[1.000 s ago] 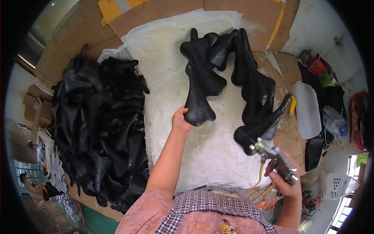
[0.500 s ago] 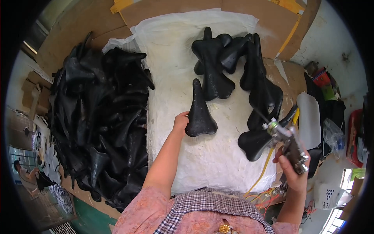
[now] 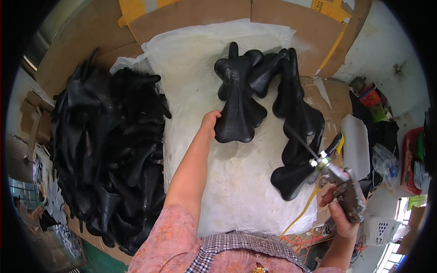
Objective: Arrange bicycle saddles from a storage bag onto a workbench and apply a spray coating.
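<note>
My left hand (image 3: 211, 123) grips the left edge of a black bicycle saddle (image 3: 234, 119), its broad end toward me. The narrow end overlaps other saddles in a cluster on the white sheet. Off to the right, my right hand (image 3: 342, 214) is wrapped round a metal spray gun (image 3: 348, 189); the gun's nozzle end points up and left toward the saddles. A separate saddle (image 3: 291, 181) lies just left of the gun, at the near end of a row of saddles (image 3: 304, 111). Some fingers of my left hand are hidden behind the saddle.
A big heap of black saddles (image 3: 114, 154) covers the left side. Cardboard (image 3: 191, 25) walls in the back of the white sheet (image 3: 191, 68). A yellow hose (image 3: 304, 211) runs by my right hand. A white roll (image 3: 355, 145) and a clear plastic bag (image 3: 384, 161) lie at right.
My left hand has moved the saddle away from me, up against the cluster. My right hand still holds the spray gun, slightly lower in view. The whole view has shifted a little.
</note>
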The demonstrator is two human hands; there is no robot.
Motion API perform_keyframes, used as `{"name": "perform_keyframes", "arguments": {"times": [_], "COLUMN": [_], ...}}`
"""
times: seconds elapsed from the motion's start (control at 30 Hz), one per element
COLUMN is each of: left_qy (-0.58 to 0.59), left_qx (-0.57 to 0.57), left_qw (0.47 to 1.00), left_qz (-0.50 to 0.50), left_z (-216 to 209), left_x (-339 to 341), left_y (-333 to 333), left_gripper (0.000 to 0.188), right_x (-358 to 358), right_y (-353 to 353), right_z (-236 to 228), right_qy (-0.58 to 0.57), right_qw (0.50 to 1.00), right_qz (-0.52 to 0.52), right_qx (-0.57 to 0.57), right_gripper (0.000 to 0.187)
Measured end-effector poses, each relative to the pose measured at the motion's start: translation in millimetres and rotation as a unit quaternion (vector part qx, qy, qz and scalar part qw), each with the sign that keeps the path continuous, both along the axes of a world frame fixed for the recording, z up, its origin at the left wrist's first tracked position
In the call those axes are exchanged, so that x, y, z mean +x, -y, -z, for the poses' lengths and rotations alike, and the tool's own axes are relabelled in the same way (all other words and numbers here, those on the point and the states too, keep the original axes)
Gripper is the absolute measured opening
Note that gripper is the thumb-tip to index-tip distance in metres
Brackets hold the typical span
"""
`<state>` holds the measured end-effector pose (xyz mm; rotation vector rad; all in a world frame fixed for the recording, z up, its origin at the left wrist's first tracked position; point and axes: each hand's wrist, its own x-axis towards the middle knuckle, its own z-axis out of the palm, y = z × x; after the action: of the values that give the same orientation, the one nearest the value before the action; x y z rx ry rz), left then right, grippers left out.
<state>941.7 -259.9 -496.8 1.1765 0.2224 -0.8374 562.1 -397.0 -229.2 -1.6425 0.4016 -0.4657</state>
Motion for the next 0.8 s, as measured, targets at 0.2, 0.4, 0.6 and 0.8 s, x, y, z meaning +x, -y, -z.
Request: {"name": "perform_keyframes", "arguments": {"times": [0.2, 0.4, 0.6, 0.8], "left_qy": [0.027, 0.177, 0.123, 0.052], "left_qx": [-0.047, -0.041, -0.159, -0.168], "left_qw": [0.997, 0.983, 0.980, 0.982], "left_qz": [-0.049, 0.043, 0.007, -0.068], "left_z": [-2.7, 14.6, -0.2, 20.6], "left_x": [9.6, 3.4, -69.1, -70.5], "left_y": [39.4, 56.3, 27.3, -61.8], "left_gripper": [0.032, 0.036, 0.038, 0.048], "right_x": [-25.9, -25.1, -15.8, 10.9], "right_y": [15.6, 17.4, 16.7, 16.4], "right_z": [16.0, 20.0, 30.3, 25.2], "right_qy": [-0.162, -0.056, -0.153, -0.153], "right_qw": [0.981, 0.998, 0.984, 0.985], "right_qz": [-0.090, -0.037, -0.064, -0.048], "right_qx": [-0.063, 0.011, -0.059, -0.066], "right_gripper": [0.061, 0.064, 0.057, 0.055]}}
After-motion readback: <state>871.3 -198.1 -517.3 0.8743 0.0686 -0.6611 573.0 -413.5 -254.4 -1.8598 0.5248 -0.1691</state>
